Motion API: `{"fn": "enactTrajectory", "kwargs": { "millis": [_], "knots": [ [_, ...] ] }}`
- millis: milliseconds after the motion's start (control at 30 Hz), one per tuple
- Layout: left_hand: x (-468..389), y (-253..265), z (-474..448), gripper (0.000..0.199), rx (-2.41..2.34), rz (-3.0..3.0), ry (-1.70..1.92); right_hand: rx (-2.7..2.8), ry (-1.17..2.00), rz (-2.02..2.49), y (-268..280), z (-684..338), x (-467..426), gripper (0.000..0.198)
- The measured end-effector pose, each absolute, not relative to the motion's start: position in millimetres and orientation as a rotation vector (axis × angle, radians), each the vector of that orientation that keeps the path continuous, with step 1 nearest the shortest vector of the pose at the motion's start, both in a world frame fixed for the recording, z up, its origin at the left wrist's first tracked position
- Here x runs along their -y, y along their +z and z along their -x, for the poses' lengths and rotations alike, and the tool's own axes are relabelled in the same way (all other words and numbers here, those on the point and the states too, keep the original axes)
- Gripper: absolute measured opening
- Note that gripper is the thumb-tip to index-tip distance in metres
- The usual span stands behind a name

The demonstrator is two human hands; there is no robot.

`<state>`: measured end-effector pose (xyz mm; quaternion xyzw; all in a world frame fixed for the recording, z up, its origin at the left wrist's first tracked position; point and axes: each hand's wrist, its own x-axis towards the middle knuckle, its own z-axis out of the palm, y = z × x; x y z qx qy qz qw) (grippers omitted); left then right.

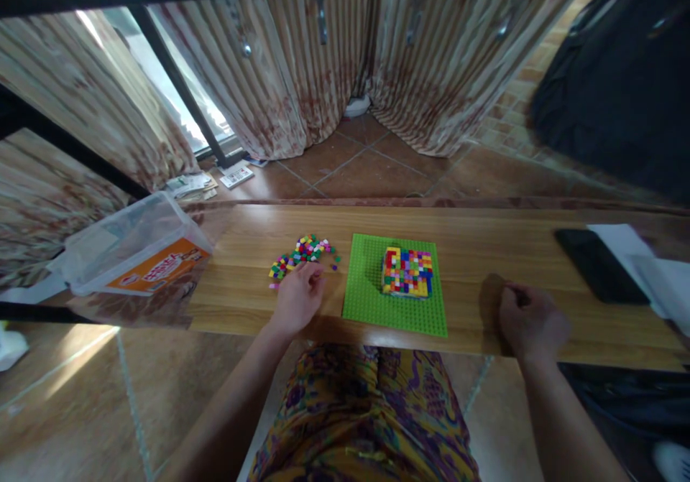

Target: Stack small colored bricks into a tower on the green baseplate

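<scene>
My left hand [300, 294] is at the near edge of a pile of small coloured toy bricks [307, 248], its fingers curled and pinched together. Whatever may be between those fingertips is too small to make out. Right of the pile lies a green studded baseplate [361, 299]. A multicoloured block of bricks [408, 272] stands on it, a little right of its middle. My right hand [531, 320] rests in a loose fist on the table, well to the right of the baseplate, with nothing visible in it.
A clear plastic tub [145, 245] with an orange label stands at the left on the wooden table [474, 238]. Toward the right end are a black phone-like slab [601, 266] and white paper [619, 241]. Striped curtains [302, 80] hang beyond the table.
</scene>
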<state>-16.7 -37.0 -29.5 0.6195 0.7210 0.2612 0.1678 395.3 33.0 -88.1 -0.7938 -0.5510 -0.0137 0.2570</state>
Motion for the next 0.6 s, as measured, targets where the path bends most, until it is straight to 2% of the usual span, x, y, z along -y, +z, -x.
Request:
{"fn": "enactTrajectory", "kwargs": {
  "millis": [333, 600],
  "knots": [
    [12, -29, -10, 0.019, -2.163, -1.878, 0.494, 1.516, -0.082, 2.139, -91, -396, -33, 0.037],
    [9, -11, -32, 0.015, -1.774, -1.931, 0.796, 1.521, -0.085, 2.103, -92, -398, -34, 0.035]
  ]
}}
